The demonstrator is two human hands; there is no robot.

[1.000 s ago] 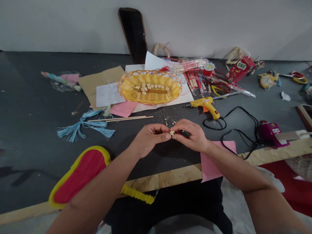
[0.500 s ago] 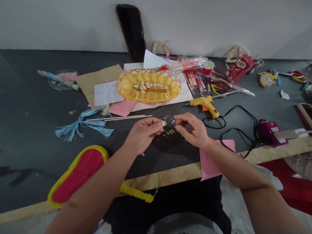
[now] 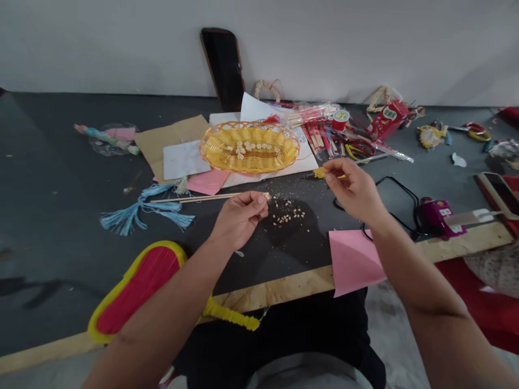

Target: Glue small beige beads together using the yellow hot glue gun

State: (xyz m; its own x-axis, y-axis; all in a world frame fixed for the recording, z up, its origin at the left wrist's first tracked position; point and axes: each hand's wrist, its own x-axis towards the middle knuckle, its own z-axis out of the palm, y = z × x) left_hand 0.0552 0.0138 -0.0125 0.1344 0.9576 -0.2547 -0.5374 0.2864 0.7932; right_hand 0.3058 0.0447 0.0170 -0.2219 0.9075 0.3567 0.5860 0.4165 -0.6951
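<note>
My left hand (image 3: 242,216) pinches a tiny cream cluster (image 3: 266,196), shaped like a small blossom, between thumb and fingertips. Just right of it, small pale wooden-looking bits (image 3: 290,217) lie scattered over the dark table. My right hand (image 3: 352,189) is above a yellow glue gun (image 3: 319,173), covering most of its body. Its fingers are curled but apart, and nothing shows between them. Behind both hands, a yellow woven basket (image 3: 211,162) holds several similar blossom-like clusters (image 3: 240,150).
Thin sticks (image 3: 194,198) and a blue tassel (image 3: 148,209) lie left. A red and yellow paddle-shaped piece (image 3: 140,286) is beneath my left forearm. Pink paper (image 3: 352,262) overhangs the front edge. A black cord (image 3: 407,195) and a purple box (image 3: 440,216) lie right; a phone (image 3: 224,67) leans behind.
My right hand has moved away from the small bits, up and right to over the glue gun. My left hand still holds the cluster. The view has shifted slightly.
</note>
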